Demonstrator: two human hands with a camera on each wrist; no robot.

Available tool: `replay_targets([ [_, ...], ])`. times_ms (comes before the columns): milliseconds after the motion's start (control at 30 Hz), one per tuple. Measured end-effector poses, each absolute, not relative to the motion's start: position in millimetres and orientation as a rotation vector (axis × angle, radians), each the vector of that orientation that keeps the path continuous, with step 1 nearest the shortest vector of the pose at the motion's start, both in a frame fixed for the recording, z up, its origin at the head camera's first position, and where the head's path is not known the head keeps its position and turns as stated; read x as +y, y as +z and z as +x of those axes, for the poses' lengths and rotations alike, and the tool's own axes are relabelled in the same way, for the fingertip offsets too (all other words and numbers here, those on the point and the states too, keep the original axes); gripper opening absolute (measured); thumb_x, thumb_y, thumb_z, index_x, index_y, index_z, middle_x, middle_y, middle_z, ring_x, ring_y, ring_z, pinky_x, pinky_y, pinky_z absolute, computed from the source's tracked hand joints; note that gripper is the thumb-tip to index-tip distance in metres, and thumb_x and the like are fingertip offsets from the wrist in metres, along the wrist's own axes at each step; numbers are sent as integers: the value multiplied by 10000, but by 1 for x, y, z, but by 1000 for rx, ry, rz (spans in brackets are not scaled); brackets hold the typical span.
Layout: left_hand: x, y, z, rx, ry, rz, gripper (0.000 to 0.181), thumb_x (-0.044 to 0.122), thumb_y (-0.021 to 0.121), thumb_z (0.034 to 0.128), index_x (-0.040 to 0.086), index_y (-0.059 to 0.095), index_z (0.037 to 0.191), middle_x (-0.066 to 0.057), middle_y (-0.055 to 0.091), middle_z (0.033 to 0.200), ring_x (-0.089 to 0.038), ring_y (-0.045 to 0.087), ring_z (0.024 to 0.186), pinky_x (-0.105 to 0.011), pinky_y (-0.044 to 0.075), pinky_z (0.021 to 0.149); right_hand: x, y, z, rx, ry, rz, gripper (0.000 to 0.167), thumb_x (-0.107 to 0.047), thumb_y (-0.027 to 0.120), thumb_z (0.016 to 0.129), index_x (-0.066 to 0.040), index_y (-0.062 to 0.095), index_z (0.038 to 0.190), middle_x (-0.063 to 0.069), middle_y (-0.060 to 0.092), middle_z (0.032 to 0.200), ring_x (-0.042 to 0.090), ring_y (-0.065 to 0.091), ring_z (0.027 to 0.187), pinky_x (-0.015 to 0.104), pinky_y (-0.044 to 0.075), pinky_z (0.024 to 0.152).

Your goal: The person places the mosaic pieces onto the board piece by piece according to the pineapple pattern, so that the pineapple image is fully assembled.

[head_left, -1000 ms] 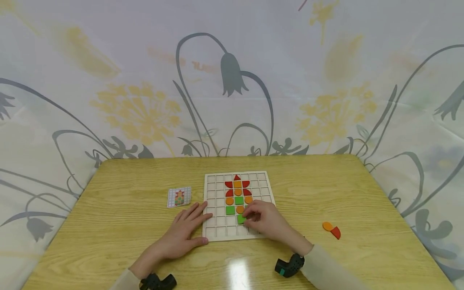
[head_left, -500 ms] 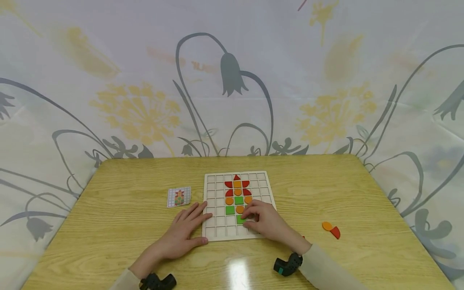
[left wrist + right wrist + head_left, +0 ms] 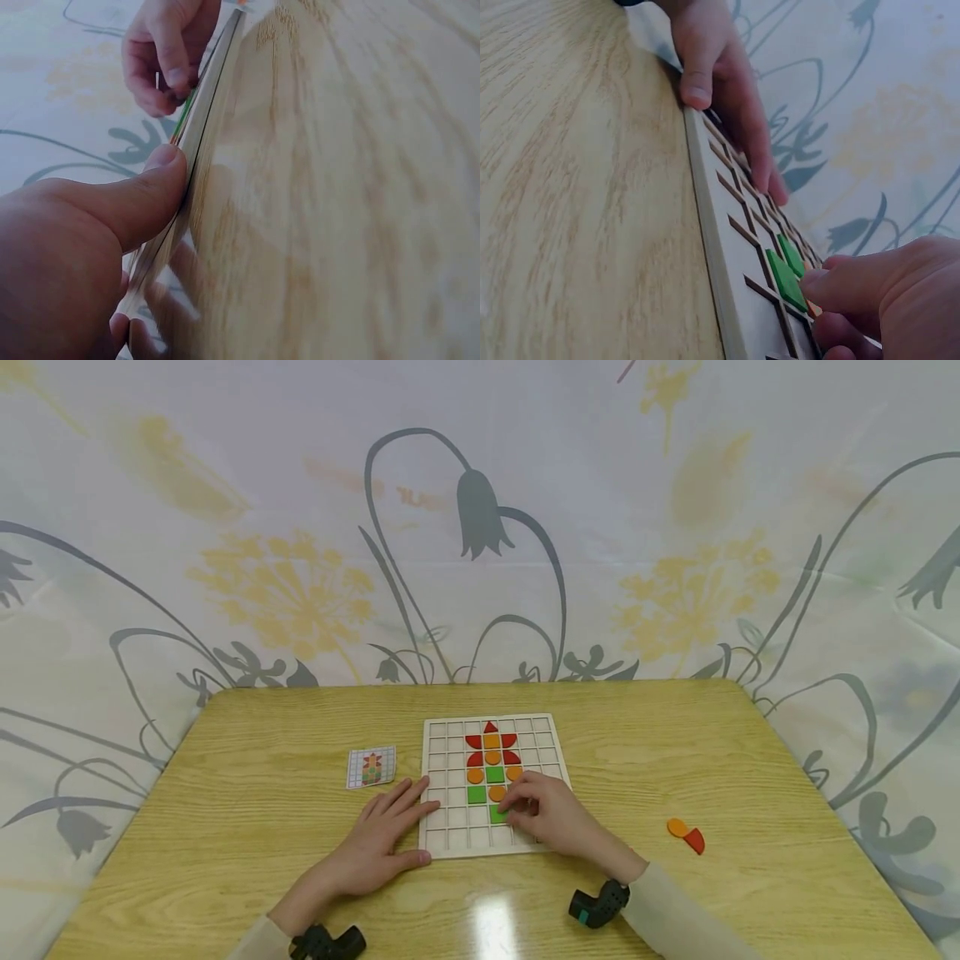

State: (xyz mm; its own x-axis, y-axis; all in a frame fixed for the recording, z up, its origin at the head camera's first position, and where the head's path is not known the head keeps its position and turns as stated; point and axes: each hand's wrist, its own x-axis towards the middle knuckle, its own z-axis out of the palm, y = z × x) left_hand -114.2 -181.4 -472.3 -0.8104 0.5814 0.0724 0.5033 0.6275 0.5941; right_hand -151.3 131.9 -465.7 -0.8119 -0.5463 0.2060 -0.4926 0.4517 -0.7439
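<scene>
A pale gridded board (image 3: 448, 842) lies on the table, with red, orange and green flat pieces set in its cells. My right hand (image 3: 551, 814) is over the board's right front part, thumb and fingers bent at the edge of a green square tile (image 3: 498, 814). The right wrist view shows the thumb against this green tile (image 3: 785, 280), which lies at its cell; the fingertips are partly hidden. At the board's left edge my left hand (image 3: 378, 843) rests with spread fingers, the fingertips on the rim and the thumb (image 3: 154, 187) at the near corner.
Left of the board lies a small card (image 3: 371, 767) printed with a coloured grid pattern. On the table to the right are an orange round piece (image 3: 677, 827) and a red quarter-circle piece (image 3: 695, 841). A patterned cloth (image 3: 300, 527) hangs behind the table.
My right hand has shifted very slightly at the green square tile, which stays in about the same cell. The left hand and the board have not moved.
</scene>
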Motion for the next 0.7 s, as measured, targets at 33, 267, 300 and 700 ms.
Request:
replay_targets([
  [33,-181,-472,-114,2717,934,909,632,405,651,950,166,464,1504,-78,186,1650,-372,113,1500,-660,106,1115,134,-465,-152,2616,-1328,-937,124,-24,745,872,-130,758,934,-43,630,933,73,535,761,236,480,651],
  [267,-182,-473,-114,2721,926,907,636,411,651,948,177,460,1508,-72,179,1652,-366,111,1502,-662,114,1113,157,-454,-155,2567,-1417,-846,84,-50,696,927,-98,743,978,4,672,946,127,586,815,258,500,698],
  [300,-182,-473,-114,2723,924,908,635,415,649,950,179,460,1508,-70,179,1652,-367,112,1501,-667,116,1110,161,-452,-155,2572,-1411,-821,80,-62,694,932,-102,741,984,-3,672,956,131,588,823,261,502,707],
  [700,-183,-474,-115,2719,918,914,638,429,637,954,175,457,1511,-73,173,1653,-363,107,1503,-654,112,1118,237,-443,-145,2644,-1284,-740,112,-118,693,948,-102,733,1052,-1,693,987,101,614,854,275,528,711],
])
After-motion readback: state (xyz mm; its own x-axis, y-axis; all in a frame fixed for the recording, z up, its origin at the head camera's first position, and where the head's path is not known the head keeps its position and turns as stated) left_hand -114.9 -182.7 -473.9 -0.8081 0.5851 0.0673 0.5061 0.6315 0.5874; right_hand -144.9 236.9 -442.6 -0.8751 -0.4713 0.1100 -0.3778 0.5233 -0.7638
